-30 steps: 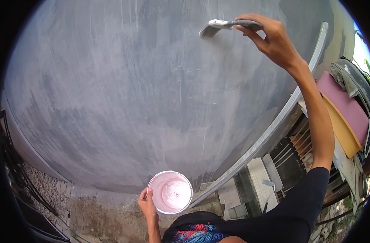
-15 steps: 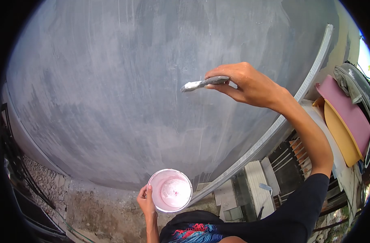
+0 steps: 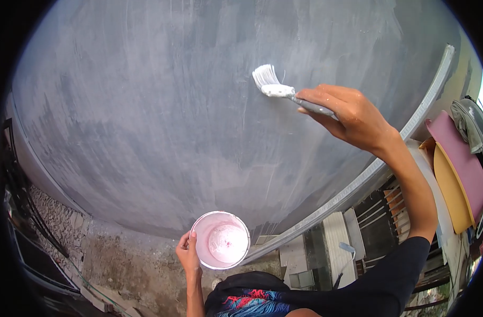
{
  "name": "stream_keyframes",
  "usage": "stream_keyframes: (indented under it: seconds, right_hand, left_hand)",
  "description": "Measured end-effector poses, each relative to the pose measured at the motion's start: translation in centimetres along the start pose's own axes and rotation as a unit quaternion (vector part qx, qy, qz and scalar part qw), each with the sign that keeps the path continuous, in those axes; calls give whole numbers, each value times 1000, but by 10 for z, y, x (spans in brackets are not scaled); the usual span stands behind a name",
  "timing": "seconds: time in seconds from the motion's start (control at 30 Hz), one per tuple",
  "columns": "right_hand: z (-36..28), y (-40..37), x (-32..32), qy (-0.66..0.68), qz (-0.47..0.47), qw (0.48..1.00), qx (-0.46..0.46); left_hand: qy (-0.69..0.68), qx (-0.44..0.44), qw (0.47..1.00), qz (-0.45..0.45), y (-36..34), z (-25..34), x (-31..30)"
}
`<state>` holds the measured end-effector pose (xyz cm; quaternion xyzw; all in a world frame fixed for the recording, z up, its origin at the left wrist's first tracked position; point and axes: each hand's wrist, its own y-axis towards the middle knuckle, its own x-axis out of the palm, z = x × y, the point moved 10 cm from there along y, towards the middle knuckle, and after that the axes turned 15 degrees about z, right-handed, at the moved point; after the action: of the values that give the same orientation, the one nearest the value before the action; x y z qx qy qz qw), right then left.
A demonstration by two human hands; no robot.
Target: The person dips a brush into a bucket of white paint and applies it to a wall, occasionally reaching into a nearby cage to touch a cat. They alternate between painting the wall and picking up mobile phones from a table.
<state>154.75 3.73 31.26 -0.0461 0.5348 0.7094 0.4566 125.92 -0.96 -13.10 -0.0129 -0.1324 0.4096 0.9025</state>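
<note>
My right hand (image 3: 352,117) grips the grey handle of a paintbrush (image 3: 277,90). Its white, paint-coated bristles are bent against the grey wall (image 3: 162,121), pointing up and left. Low in the view, my left hand (image 3: 189,253) holds a white bucket (image 3: 203,260) by its rim, thumb on the inside and fingers around the outer side. A pinkish-white paint (image 3: 230,244) lies in the bottom of the bucket. Streaks of lighter and darker grey cover the wall.
A pale metal strip (image 3: 352,186) runs along the wall's right edge. Beyond it are a paint roller (image 3: 348,248), pink (image 3: 461,153) and yellow (image 3: 453,187) panels, and slatted items. Dark cables (image 3: 40,227) and gravel (image 3: 54,211) lie at left, beside bare ground (image 3: 130,269).
The brush has moved up and slightly right; its bristles now splay upward on the wall. My right hand has shifted right. The bucket sits slightly higher in view.
</note>
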Motion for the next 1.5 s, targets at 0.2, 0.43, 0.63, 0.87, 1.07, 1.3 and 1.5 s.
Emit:
stream_keyframes:
  seconds: [0.2, 0.43, 0.63, 0.87, 1.07, 1.3, 1.5]
  right_hand:
    - [-139, -83, 25, 160, -20, 985, 66]
    - [-242, -117, 124, 167, -123, 973, -103]
    - [-244, -90, 199, 160, -128, 975, -84]
    - [-220, -49, 192, 219, -125, 967, 26]
    - [-148, -26, 144, 267, -64, 926, 259]
    - [-92, -52, 94, 258, -8, 838, 481]
    - [-68, -58, 38, 232, 36, 829, 508]
  left_hand:
    - [55, 145, 987, -30, 4, 20, 4]
    - [33, 234, 968, -86, 19, 81, 33]
    - [13, 325, 938, -121, 34, 135, 16]
    - [-16, 340, 931, -129, 54, 159, 9]
    - [-32, 232, 964, -127, 86, 133, 22]
    - [-39, 202, 965, -163, 83, 114, 52]
    - [-55, 165, 964, -199, 60, 112, 90]
